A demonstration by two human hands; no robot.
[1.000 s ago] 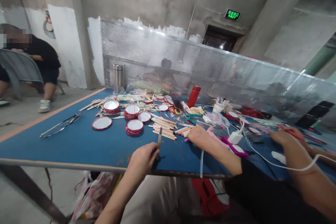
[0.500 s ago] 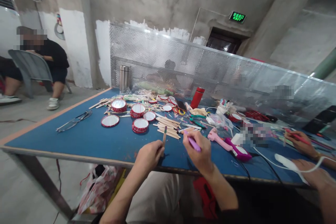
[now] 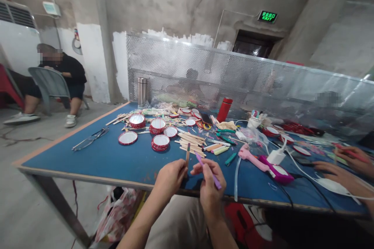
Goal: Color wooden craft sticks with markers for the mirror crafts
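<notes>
My left hand (image 3: 171,179) is closed round a wooden craft stick (image 3: 187,154) that stands upright over the near edge of the blue table (image 3: 96,159). Close beside it, my right hand (image 3: 210,184) grips a purple marker (image 3: 208,170), its tip pointing up and left toward the stick. A pile of wooden sticks (image 3: 191,142) lies just beyond both hands. Red-rimmed round tins (image 3: 160,142) sit further left.
A pink glue gun (image 3: 264,162) with a white cable lies to the right, loose markers (image 3: 220,149) near it. Another person's hands (image 3: 339,173) work at the far right. Scissors (image 3: 90,139), a steel flask (image 3: 142,91), a red bottle (image 3: 224,109) and a perforated metal screen (image 3: 233,74) stand beyond.
My right hand reached out to the pile, took the purple marker and drew back next to my left hand. My left hand kept hold of the stick. The view swung left.
</notes>
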